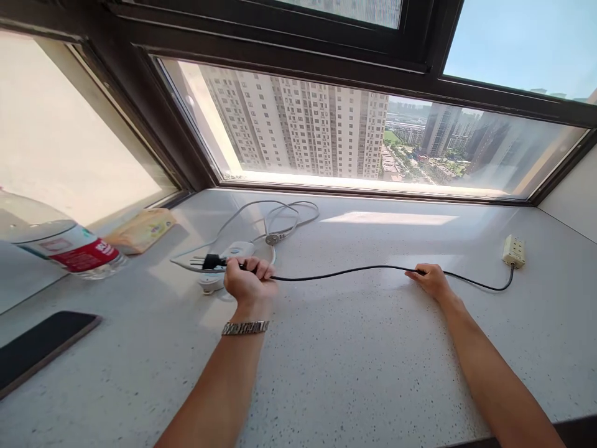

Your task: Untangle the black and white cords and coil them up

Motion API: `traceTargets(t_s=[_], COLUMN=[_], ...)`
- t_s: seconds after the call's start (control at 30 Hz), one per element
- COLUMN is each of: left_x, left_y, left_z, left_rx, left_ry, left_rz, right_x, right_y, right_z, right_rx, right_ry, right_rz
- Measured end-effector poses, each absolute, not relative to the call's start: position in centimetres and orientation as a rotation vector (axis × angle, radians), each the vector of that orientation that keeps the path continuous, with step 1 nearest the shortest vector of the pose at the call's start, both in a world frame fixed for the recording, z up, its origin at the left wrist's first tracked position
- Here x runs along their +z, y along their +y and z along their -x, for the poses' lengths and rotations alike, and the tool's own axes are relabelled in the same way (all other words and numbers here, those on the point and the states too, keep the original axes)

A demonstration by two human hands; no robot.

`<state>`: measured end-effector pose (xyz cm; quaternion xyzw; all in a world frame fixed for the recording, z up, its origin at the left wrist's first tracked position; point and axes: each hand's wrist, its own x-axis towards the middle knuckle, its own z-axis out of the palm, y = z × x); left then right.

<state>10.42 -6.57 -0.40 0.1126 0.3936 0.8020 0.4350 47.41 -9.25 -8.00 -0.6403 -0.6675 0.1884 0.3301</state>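
My left hand [247, 280] is closed around a black cable [354, 269] just behind its black plug [211, 262], whose prongs point left. The cable runs right across the speckled white windowsill [326, 361] to a cream socket block [513, 251] near the right wall. My right hand [431, 280] rests on the cable farther along, fingers curled over it and pinching it to the sill. A metal watch sits on my left wrist.
A white device with a coiled grey-white cord [275, 221] lies just beyond the plug. At the left are a plastic water bottle with a red label [69, 249], a tissue pack [142, 230] and a dark phone [41, 348]. Window glass stands behind the sill.
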Motion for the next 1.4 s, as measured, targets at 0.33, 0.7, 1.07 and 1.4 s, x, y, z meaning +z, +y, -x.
traceTargets(t_s=[0.33,0.7,1.07,1.4], left_x=[-4.0,-5.4,-5.4,-6.2], left_y=[-8.2,-13.3,-13.1,-12.5], left_z=[-16.0,-21.2,-21.0,-21.1], left_rx=[1.829,1.179,1.149,1.186], left_ry=[1.119,0.874,1.041,1.129], left_rz=[-1.116,-1.208,-1.593,-1.623], right_x=[-5.9,-6.5,-7.3,-7.8], right_y=[-10.2,-13.7,-13.7,-14.1], right_z=[-43.0,-36.1,-35.0,-33.7], right_rx=[0.522,0.79,0.782,0.716], right_ry=[-1.852,-1.93,-1.776,-1.624], right_rz=[1.356,1.003,1.264,1.241])
